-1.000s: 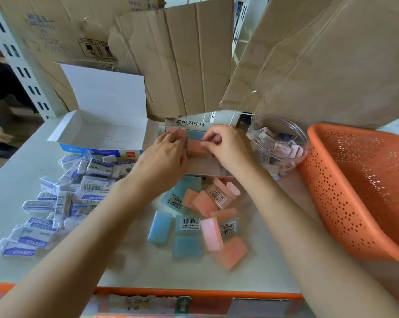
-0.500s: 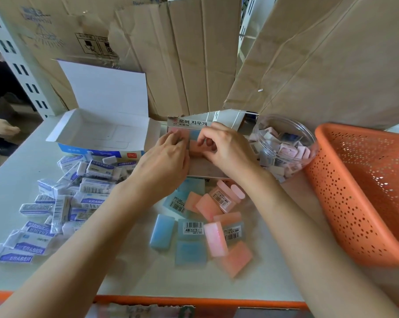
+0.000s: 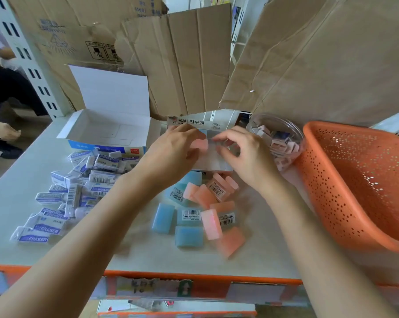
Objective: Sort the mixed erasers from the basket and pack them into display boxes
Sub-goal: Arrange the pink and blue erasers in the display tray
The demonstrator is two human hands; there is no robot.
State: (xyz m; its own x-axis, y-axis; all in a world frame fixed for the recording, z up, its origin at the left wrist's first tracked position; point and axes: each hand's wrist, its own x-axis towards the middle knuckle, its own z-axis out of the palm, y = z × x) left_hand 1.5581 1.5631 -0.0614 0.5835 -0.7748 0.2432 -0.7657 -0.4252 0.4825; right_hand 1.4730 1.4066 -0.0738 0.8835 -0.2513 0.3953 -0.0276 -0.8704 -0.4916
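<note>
While the left hand (image 3: 171, 152) holds a pink block eraser (image 3: 199, 143) inside the small white lettered display box (image 3: 194, 122), right hand (image 3: 246, 154) curled beside it, grip unclear, both hands hiding the box's inside, loose pink and blue erasers (image 3: 200, 210) nearer on the pale table (image 3: 22, 180), white sleeved erasers (image 3: 79, 187) left, orange perforated plastic basket (image 3: 354, 180) right.

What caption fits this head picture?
Left hand holds pink rectangular eraser in white cardboard display box, right hand beside it.
</note>
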